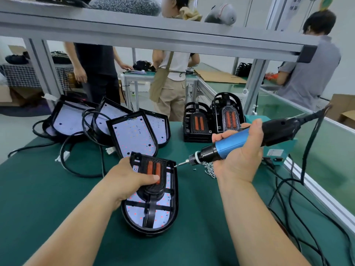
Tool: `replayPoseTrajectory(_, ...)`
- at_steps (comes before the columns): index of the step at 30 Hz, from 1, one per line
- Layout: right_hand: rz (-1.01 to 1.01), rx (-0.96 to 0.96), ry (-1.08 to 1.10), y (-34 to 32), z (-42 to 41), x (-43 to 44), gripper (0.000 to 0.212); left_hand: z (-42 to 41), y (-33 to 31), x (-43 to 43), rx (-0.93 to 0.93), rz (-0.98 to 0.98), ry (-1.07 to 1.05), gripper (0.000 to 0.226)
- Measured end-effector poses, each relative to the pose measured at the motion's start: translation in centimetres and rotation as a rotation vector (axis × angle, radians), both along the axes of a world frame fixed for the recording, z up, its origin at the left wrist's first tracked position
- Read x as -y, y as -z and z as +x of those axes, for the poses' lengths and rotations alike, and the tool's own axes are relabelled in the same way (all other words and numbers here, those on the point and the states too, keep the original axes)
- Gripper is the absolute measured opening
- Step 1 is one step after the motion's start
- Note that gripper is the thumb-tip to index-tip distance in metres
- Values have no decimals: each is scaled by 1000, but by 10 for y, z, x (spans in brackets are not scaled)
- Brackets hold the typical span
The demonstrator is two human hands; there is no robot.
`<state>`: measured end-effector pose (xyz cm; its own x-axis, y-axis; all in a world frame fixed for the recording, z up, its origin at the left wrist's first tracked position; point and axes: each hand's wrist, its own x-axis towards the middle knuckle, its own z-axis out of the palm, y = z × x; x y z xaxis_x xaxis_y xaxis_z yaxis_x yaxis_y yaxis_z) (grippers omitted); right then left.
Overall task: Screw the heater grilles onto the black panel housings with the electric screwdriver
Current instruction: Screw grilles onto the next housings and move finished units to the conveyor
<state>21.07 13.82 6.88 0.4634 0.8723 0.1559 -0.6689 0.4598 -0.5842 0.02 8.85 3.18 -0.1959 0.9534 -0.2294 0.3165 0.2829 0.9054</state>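
Observation:
A black panel housing point(173, 206) with a white LED board inside lies on the green mat in front of me. A black heater grille point(151, 191) with two orange elements sits on top of it. My left hand point(130, 179) grips the grille's upper left part, thumb pressed on an orange element. My right hand point(240, 152) holds the blue and black electric screwdriver point(236, 143), tilted down to the left. Its bit tip touches the grille's upper right corner.
A pile of small screws point(209, 169) lies under the screwdriver. Several housings without grilles point(134, 135) with black cables lean behind. Stacked grilles point(197, 123) stand at the back right. Cables point(288, 198) trail on the right by a teal box point(276, 152). People stand beyond the bench.

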Motion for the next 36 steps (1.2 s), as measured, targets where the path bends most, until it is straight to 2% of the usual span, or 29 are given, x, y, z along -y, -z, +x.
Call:
replayPoseTrajectory(5, 24, 95, -8, -6, -15, -2, 36, -2, 5, -2, 32, -16, -21, 57)
replayPoseTrajectory(16, 27, 221, -39, -10, -28, -7, 35, -1, 7, -2, 4, -2, -32, 58)
replayPoseTrajectory(21, 55, 266, -46, -10, -31, -7, 48, 0, 4, 0, -4, 2, -22, 69)
replayPoseTrajectory(26, 64, 288, -50, -10, -33, -8, 47, 0, 6, -1, -9, 7, -38, 58)
replayPoseTrajectory(36, 61, 338, -48, -11, -39, -3, 45, 2, 3, 0, -10, 16, -55, 55)
